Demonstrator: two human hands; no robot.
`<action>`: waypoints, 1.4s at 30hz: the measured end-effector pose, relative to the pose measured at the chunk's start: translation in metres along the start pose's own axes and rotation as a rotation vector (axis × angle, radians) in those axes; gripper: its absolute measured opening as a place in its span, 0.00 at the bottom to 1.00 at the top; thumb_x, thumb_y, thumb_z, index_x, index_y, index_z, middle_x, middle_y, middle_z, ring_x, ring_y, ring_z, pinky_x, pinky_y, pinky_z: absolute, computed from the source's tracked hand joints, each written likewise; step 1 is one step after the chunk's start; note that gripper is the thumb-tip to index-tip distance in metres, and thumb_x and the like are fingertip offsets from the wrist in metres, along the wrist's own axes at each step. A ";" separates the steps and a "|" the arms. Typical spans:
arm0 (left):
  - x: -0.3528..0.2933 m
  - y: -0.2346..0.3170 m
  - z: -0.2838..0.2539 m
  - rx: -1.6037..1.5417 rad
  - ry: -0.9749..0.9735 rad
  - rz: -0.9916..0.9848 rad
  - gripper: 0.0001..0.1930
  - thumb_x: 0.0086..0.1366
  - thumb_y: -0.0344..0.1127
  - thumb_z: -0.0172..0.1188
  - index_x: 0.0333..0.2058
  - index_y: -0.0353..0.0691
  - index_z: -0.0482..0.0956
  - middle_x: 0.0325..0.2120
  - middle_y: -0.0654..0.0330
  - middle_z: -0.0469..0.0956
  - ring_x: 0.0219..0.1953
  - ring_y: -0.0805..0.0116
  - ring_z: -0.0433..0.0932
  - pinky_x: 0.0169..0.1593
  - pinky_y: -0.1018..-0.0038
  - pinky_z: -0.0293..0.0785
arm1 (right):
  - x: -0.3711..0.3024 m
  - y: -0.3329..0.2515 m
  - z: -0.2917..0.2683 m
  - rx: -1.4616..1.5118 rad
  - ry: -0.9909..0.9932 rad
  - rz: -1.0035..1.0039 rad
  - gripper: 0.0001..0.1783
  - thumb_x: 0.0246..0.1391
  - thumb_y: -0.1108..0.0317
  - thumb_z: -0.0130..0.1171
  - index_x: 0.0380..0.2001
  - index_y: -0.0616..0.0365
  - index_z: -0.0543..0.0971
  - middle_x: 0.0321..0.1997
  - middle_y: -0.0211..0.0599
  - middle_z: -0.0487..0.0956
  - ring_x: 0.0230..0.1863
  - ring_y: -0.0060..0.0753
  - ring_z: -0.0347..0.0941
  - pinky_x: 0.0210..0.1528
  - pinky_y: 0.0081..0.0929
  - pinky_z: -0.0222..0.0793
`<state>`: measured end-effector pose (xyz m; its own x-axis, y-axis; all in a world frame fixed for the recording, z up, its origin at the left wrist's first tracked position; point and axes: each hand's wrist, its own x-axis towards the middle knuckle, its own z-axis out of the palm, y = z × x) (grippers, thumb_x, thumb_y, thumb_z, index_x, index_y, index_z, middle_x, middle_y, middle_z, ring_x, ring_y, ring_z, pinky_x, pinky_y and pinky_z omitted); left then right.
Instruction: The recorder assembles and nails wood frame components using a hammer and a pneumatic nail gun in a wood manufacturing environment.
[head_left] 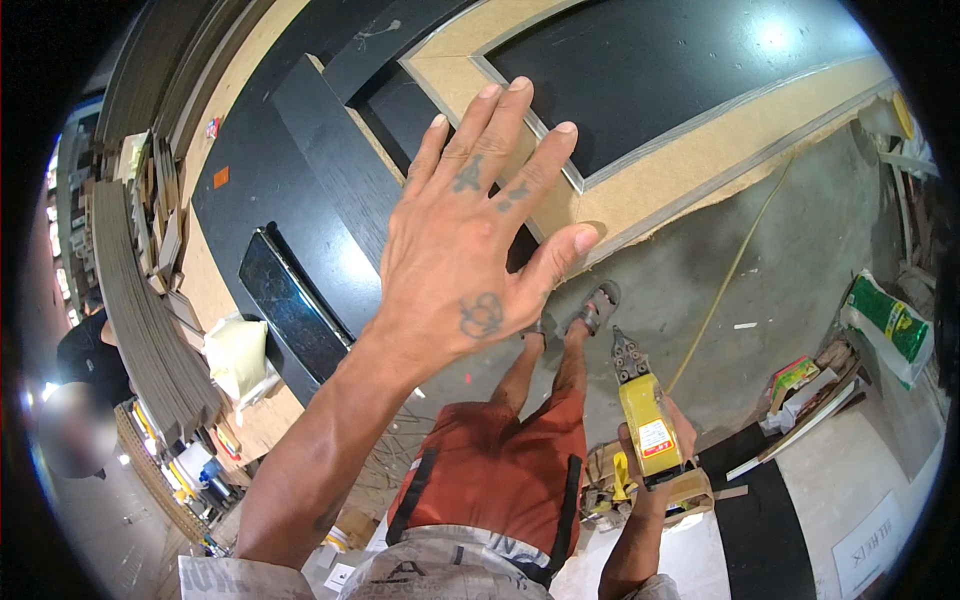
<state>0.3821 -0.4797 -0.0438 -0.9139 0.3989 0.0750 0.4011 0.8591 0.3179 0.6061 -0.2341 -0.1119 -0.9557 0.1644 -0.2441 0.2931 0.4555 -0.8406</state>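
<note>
By the right hand [682, 428], its fingers wrapped around it, a yellow power tool [650, 425] is gripped at 4 o'clock; its metal nose is pointed between 11 and 12, its long axis slanted back between 5 and 6. The left hand [470, 225] is held open at the centre, back uppermost, fingers extended toward 1 o'clock. A tan frame [720, 150] is partly covered by it; contact cannot be told. At 9 o'clock, a black phone [295, 300] is laid on the dark tabletop [250, 200].
</note>
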 end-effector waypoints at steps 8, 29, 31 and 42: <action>0.000 0.000 -0.001 0.016 -0.010 -0.008 0.33 0.65 0.61 0.59 0.63 0.50 0.74 0.70 0.52 0.60 0.73 0.50 0.56 0.73 0.50 0.51 | 0.001 -0.001 -0.002 -0.014 -0.018 -0.026 0.31 0.47 0.53 0.74 0.45 0.70 0.81 0.41 0.48 0.84 0.39 0.45 0.84 0.44 0.35 0.77; 0.002 0.007 -0.003 0.027 -0.014 0.021 0.32 0.64 0.53 0.64 0.62 0.43 0.74 0.69 0.45 0.60 0.71 0.44 0.58 0.71 0.55 0.56 | 0.086 -0.017 0.037 0.387 0.066 -0.473 0.24 0.44 0.51 0.78 0.27 0.61 0.79 0.21 0.33 0.74 0.21 0.34 0.70 0.23 0.28 0.63; 0.002 0.006 -0.004 0.036 -0.024 0.016 0.32 0.64 0.54 0.64 0.63 0.42 0.74 0.69 0.45 0.60 0.72 0.45 0.58 0.71 0.55 0.56 | 0.088 -0.015 0.041 0.379 0.027 -0.474 0.25 0.42 0.52 0.78 0.28 0.64 0.79 0.21 0.35 0.75 0.21 0.34 0.71 0.23 0.29 0.64; 0.003 0.004 -0.004 0.054 -0.037 0.032 0.34 0.65 0.57 0.62 0.64 0.43 0.73 0.69 0.44 0.60 0.72 0.44 0.57 0.71 0.54 0.56 | 0.089 -0.014 0.046 0.439 0.021 -0.439 0.29 0.36 0.52 0.81 0.27 0.67 0.79 0.22 0.36 0.77 0.20 0.34 0.70 0.23 0.28 0.62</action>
<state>0.3808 -0.4766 -0.0387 -0.8981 0.4370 0.0493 0.4337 0.8613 0.2646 0.5160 -0.2667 -0.1437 -0.9825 0.0626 0.1756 -0.1702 0.0831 -0.9819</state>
